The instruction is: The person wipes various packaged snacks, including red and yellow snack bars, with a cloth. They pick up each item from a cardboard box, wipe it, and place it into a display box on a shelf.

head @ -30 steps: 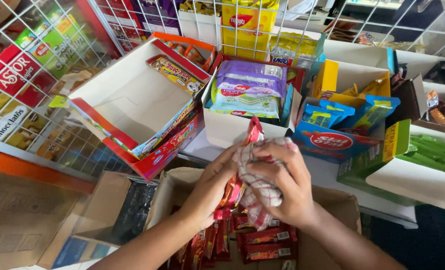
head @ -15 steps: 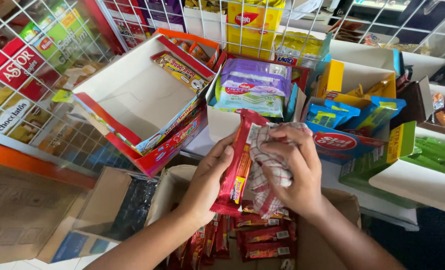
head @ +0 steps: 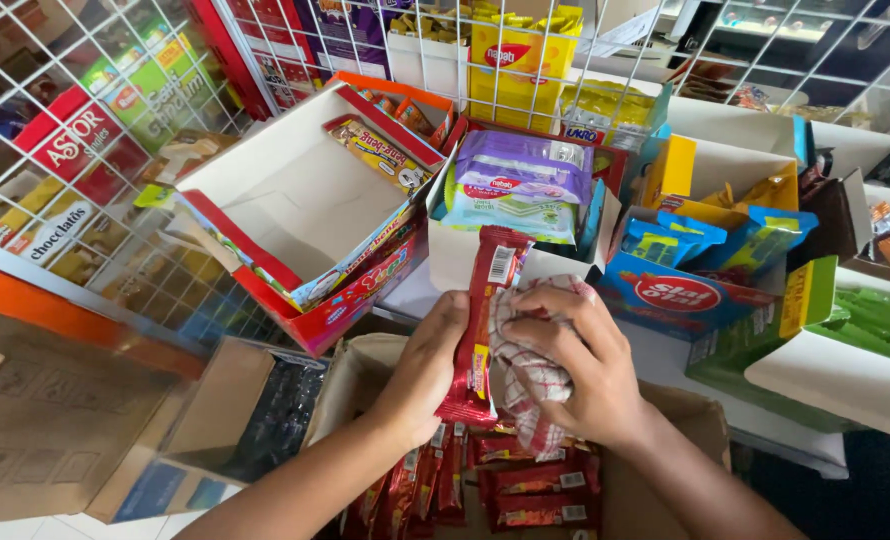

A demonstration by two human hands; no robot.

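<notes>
Centrally, just below mid-frame, the left hand (head: 427, 365) grips a red snack wrapper (head: 483, 330) upright while the right hand (head: 580, 365) clutches a red-checked cloth (head: 525, 375) against it, seemingly to wipe it, above a cardboard box (head: 665, 490) of similar red packs.

A near-empty red display box (head: 300, 205) sits tilted on the shelf; just right of it stands a white box of purple wafer packs (head: 521, 180), then a blue snack box (head: 700, 265), with green boxes (head: 845, 320) farthest right.
</notes>
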